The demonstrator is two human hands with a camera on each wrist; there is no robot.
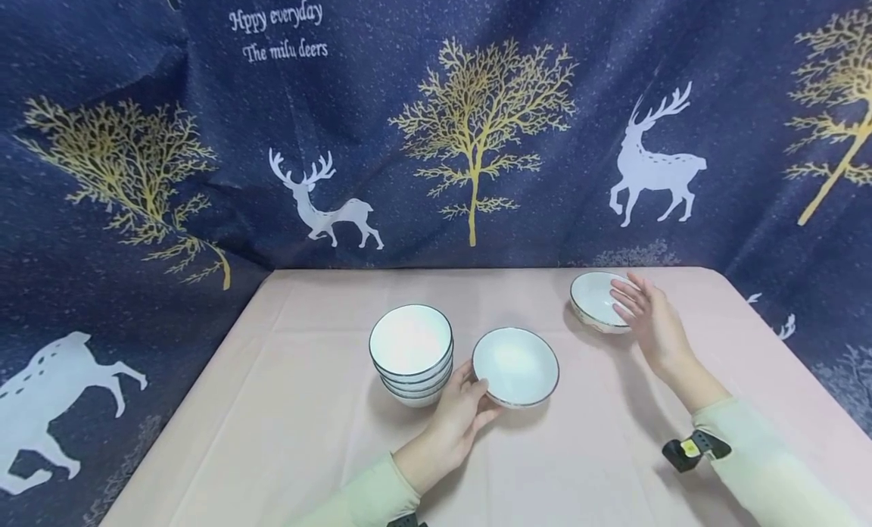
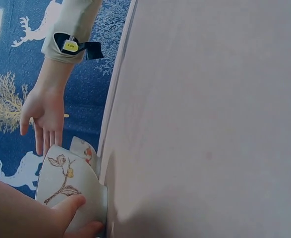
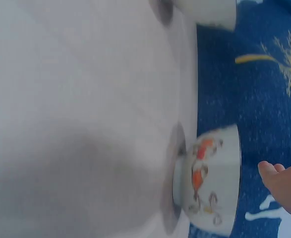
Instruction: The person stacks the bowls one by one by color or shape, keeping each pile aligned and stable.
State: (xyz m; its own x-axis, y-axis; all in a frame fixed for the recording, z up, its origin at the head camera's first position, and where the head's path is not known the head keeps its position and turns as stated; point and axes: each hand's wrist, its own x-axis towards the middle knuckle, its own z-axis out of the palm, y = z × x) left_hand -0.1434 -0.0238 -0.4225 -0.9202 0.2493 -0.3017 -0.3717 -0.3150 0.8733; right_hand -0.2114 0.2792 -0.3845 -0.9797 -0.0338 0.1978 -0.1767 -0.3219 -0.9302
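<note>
My left hand (image 1: pixel 458 421) grips a white bowl (image 1: pixel 516 366) in the middle of the table, thumb at its dark rim and fingers against its side. In the left wrist view this bowl (image 2: pixel 68 178) shows a brown leafy branch on its outside. Just left of that hand stands a stack of several matching bowls (image 1: pixel 412 341). Over the right edge of another bowl (image 1: pixel 596 300), at the back right, my right hand (image 1: pixel 650 322) is held with its fingers extended. Orange and red flowers decorate that bowl (image 3: pixel 212 181) in the right wrist view, where the right hand's fingertips (image 3: pixel 269 171) appear beside the rim.
A pale pink cloth covers the table (image 1: pixel 272 436). Behind it hangs a dark blue curtain (image 1: pixel 531 20) printed with white deer and golden trees. A black wrist strap with a yellow label (image 1: pixel 691 447) is on the right sleeve.
</note>
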